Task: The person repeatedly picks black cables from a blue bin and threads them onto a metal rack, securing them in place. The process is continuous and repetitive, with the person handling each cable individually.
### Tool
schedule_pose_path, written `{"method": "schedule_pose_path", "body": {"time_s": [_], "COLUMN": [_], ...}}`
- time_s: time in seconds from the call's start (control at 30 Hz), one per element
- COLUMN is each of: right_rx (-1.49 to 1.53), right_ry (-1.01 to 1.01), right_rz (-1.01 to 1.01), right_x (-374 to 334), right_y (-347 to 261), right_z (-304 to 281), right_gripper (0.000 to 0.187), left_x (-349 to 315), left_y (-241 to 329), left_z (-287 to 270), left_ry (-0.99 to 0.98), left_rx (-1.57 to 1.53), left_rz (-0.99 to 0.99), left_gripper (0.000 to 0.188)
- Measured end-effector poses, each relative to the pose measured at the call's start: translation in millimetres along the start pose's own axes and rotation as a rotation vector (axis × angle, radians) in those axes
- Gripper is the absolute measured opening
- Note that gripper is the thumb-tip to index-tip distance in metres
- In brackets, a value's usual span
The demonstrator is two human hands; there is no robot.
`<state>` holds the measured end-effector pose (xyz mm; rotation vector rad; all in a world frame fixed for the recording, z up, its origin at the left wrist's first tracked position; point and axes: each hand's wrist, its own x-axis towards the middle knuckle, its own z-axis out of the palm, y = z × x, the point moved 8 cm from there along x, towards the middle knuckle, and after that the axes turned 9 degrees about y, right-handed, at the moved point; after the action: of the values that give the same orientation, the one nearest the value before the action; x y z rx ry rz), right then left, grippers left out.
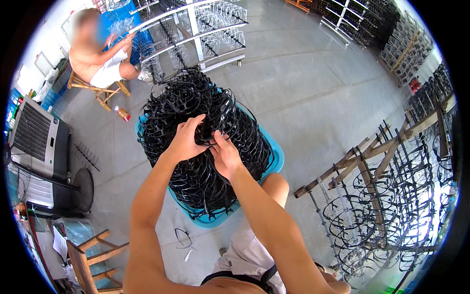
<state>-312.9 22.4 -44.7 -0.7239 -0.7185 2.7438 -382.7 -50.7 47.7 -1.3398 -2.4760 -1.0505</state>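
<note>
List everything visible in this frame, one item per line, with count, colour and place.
black plastic frames: large tangled heap, black, piled in the tub at centre
tub: one, turquoise, on the floor under the heap
wooden rack: one, brown, right, hung with black frames
white rack: one, top centre, hung with clear frames
seated person: one, top left, on a wooden stool
air cooler: one, white and black, left edge
wooden chair: one, brown, bottom left
loose frame: one, black, on the floor
left hand: fingers on the heap
right hand: fingers pinching a frame

Black plastic frames (205,142), heaped in tub (277,159)
</note>
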Motion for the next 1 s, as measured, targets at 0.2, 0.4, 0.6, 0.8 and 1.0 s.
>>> {"method": "schedule_pose_path", "body": {"time_s": [0.2, 0.4, 0.6, 0.8, 1.0], "right_rx": [0.127, 0.292, -0.023, -0.285, -0.914], "right_ry": [-0.024, -0.109, -0.140, -0.108, 0.537], "right_rz": [-0.022, -0.052, -0.070, -0.293, -0.873], "right_x": [-11.0, -63.9, -138.4, -210.2, -341.6], "right_y": [-8.9, -35.5, -81.6, -108.7, -160.9], "right_z": [5.8, -0.1, -18.5, -68.6, -151.4], "right_gripper": [0.027, 0.033, 0.047, 0.051, 0.020], "left_x": [-9.2, -27.5, -31.6, -87.7, -127.0], "left_y": [30.4, 64.9, 94.7, 204.9, 311.9], "left_z": [-16.3, -23.6, 10.3, 102.6, 168.8], "left_ry": [-0.044, -0.046, -0.276, -0.652, -0.515], "left_rx": [-0.195, -0.669, -0.998, -1.664, -1.918], "left_rz": [0.022, -0.050, -0.420, -0.778, -0.691], "left_gripper": [0.090, 0.070, 0.055, 0.041, 0.029]}}
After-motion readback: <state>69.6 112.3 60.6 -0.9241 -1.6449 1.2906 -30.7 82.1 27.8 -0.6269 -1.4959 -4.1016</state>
